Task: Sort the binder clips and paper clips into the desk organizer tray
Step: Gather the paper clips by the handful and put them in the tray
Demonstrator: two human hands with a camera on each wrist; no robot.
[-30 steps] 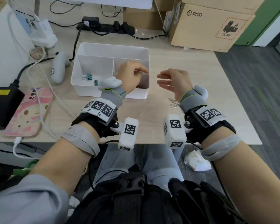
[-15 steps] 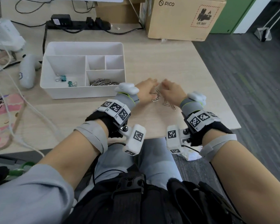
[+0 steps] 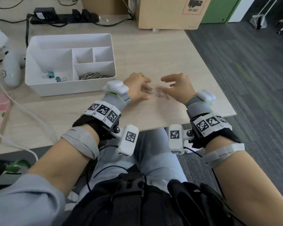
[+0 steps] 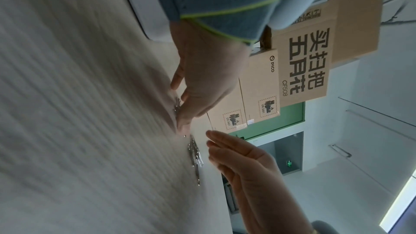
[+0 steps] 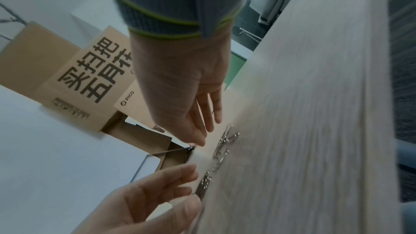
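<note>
Worktop light wood. White organizer tray sits on it, left of and beyond the left-hand fingers. Tray's big left compartment holds two teal binder clips; front right compartment holds a heap of silver paper clips; the two small rear compartments show nothing inside. Cardboard box at far edge, well beyond both hands. Left hand is palm down, straight fingers pressing a small bunch of loose paper clips onto the worktop. Right hand hovers just above, fingers loosely spread, holding nothing; more loose clips lie under its fingertips, between the two hands.
</note>
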